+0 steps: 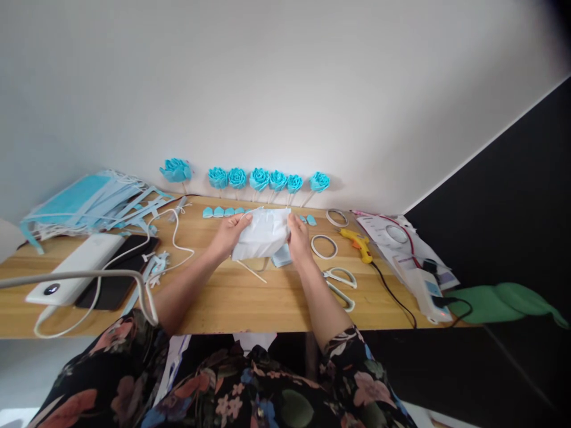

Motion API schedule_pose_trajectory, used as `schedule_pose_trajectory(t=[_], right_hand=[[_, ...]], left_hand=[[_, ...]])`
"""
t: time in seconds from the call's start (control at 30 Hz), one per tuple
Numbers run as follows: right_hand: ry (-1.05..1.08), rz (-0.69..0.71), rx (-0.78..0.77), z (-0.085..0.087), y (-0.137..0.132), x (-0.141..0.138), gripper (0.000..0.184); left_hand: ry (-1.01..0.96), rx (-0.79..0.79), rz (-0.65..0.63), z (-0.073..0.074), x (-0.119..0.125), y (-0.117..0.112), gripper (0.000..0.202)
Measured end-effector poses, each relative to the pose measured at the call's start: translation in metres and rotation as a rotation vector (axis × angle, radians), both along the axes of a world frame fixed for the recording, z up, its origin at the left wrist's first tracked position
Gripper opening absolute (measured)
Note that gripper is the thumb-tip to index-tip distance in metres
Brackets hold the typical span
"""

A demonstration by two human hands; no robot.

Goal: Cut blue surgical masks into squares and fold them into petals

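Head camera shows me the person's left hand (232, 233) pinching the left edge of a pale, crinkled sheet (264, 235), while the right hand (298, 236) pinches the opposite edge, holding it spread between them above the wooden table (214, 309). Past it I see blue flowers (259, 178) lined along the wall (267, 89), with small blue petals (218, 212) in front. Scissors (345, 277) and a yellow glue gun (359, 245) lie beyond the right forearm (321, 297).
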State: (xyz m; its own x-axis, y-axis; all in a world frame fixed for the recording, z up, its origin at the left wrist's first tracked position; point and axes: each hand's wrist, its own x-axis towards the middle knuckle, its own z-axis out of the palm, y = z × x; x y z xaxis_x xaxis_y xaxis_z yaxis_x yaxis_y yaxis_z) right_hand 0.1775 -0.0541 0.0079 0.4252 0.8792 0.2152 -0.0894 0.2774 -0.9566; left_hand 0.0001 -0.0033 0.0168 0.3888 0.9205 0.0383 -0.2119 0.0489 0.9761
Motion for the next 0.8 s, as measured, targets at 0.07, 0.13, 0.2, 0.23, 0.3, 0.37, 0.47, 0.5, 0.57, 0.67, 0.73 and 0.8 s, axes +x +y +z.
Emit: schedule_pose_trajectory(t=[0.07, 0.13, 0.2, 0.23, 0.3, 0.37, 0.47, 0.5, 0.57, 0.67, 0.73, 0.8], right_hand=[[0.036, 0.095, 0.016, 0.004, -0.002, 0.004, 0.046], [0.024, 0.162, -0.004, 0.007, -0.004, 0.007, 0.046], [-0.011, 0.187, -0.043, 0.008, -0.006, 0.008, 0.046], [-0.038, 0.189, -0.058, 0.008, -0.006, 0.009, 0.046], [-0.125, 0.157, -0.071, 0.008, -0.007, 0.008, 0.042], [-0.237, 0.088, -0.066, 0.008, -0.008, 0.006, 0.033], [-0.328, -0.034, -0.020, 0.009, -0.008, 0.005, 0.028], [-0.327, -0.066, 0.002, 0.010, -0.008, 0.006, 0.027], [-0.302, -0.118, 0.046, 0.013, -0.008, 0.009, 0.027], [-0.265, -0.168, 0.081, 0.017, -0.009, 0.018, 0.030], [-0.231, -0.208, 0.090, 0.021, -0.009, 0.023, 0.031], [-0.169, -0.260, 0.107, 0.024, -0.009, 0.027, 0.032]], left_hand=[[0.018, 0.002, -0.012, -0.001, 0.001, 0.000, 0.054], [0.035, 0.006, -0.025, -0.003, 0.002, -0.001, 0.052], [0.054, 0.003, -0.050, -0.005, 0.004, -0.002, 0.050], [0.064, -0.004, -0.068, -0.007, 0.005, -0.003, 0.050], [0.085, -0.026, -0.116, -0.009, 0.006, -0.005, 0.052], [0.112, -0.045, -0.157, -0.011, 0.007, -0.006, 0.054], [0.192, -0.018, -0.214, -0.012, 0.005, -0.005, 0.053], [0.235, 0.007, -0.236, -0.012, 0.004, -0.005, 0.050], [0.335, 0.081, -0.287, -0.011, 0.001, -0.002, 0.044], [0.425, 0.240, -0.288, -0.011, -0.003, 0.005, 0.038], [0.459, 0.334, -0.214, -0.013, -0.004, 0.011, 0.037], [0.496, 0.393, -0.132, -0.015, -0.005, 0.016, 0.037]])
